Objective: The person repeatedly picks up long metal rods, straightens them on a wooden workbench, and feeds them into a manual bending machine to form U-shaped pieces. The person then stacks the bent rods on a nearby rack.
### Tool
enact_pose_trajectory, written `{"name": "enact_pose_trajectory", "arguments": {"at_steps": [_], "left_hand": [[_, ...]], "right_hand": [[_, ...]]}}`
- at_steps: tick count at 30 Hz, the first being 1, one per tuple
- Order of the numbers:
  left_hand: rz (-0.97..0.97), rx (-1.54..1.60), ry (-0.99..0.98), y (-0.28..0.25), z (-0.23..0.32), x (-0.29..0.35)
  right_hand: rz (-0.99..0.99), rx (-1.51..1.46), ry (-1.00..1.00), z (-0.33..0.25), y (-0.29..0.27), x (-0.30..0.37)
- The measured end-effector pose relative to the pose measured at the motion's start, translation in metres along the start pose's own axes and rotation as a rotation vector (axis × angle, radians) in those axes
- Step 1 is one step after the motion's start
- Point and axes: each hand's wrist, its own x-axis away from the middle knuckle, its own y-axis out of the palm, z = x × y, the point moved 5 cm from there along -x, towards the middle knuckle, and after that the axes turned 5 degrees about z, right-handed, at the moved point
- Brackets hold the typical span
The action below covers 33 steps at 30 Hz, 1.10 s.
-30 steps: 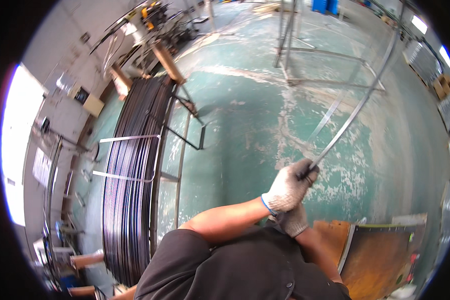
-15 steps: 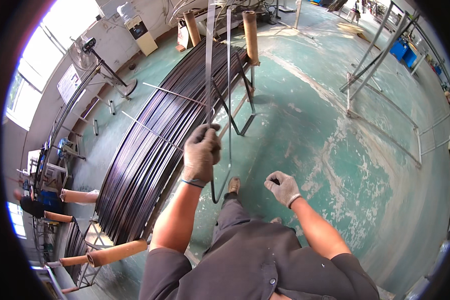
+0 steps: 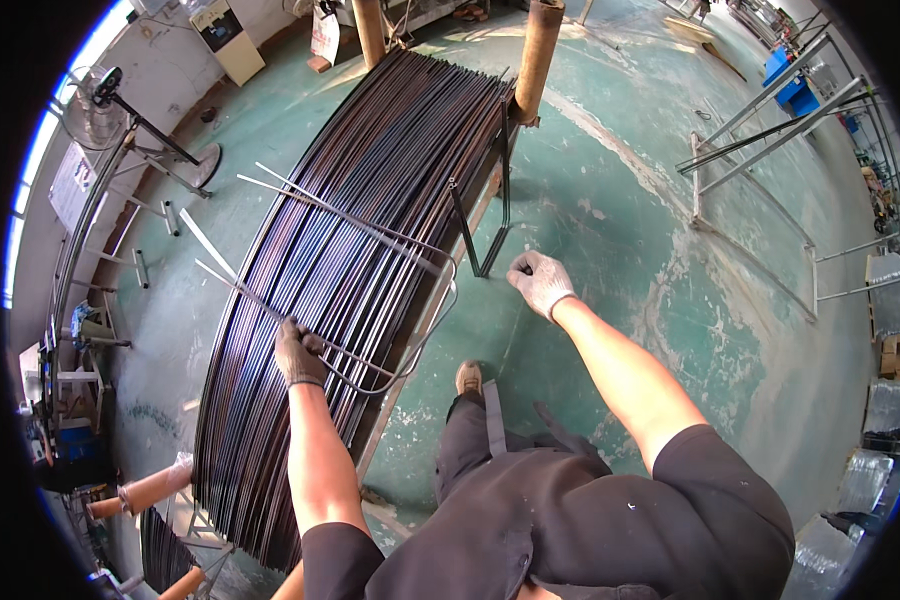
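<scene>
My left hand [image 3: 298, 352], in a soiled glove, is closed around a thin metal strip bent into a long U shape [image 3: 395, 375]. It is over the large stack of dark, curved strips [image 3: 350, 200]. The U's rounded end reaches past the stack's right edge, while pale straight ends stick out beyond the left edge. Another thin strip [image 3: 310, 197] lies across the stack; where the strips overlap, I cannot tell them apart. My right hand [image 3: 542, 285], in a pale glove, is held above the floor with fingers curled together. Something dark shows at its fingertips, too small to name.
Brown tube posts [image 3: 538, 60] stand at the stack's ends. A dark bent bracket [image 3: 488, 255] juts from its right side. To the right is a metal frame [image 3: 760, 200] on the green floor. A pedestal fan [image 3: 150, 125] stands at the left.
My left hand has moved left and toward me, bringing the upright U-shaped strip down across the stack. My right hand has moved up and slightly left, still curled.
</scene>
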Motion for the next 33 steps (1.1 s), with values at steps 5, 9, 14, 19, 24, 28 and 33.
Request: {"name": "enact_pose_trajectory", "arguments": {"at_steps": [5, 9, 14, 19, 24, 28, 33], "left_hand": [[0.196, -0.246, -0.012, -0.048, -0.072, -0.08], [0.329, -0.48, 0.106, -0.052, -0.097, -0.096], [0.329, -0.687, 0.126, -0.054, -0.088, -0.101], [0.369, -1.04, 0.308, -0.07, -0.083, -0.1], [0.441, -1.085, 0.29, -0.055, -0.056, -0.062], [0.27, -1.004, 0.472, -0.03, -0.045, -0.019], [-0.212, -0.99, 0.564, 0.039, -0.085, 0.05]], "right_hand": [[0.033, 0.106, -0.005, -0.035, 0.054, -0.11], [0.142, 0.204, -0.051, -0.055, 0.093, -0.18], [0.072, 0.31, 0.065, -0.069, 0.121, -0.214], [0.068, 0.321, 0.114, -0.078, 0.114, -0.209], [0.175, 0.239, 0.144, -0.045, 0.098, -0.197], [0.483, 0.063, 0.132, 0.021, 0.055, -0.175], [0.705, -0.216, 0.288, 0.097, -0.045, -0.109]]}}
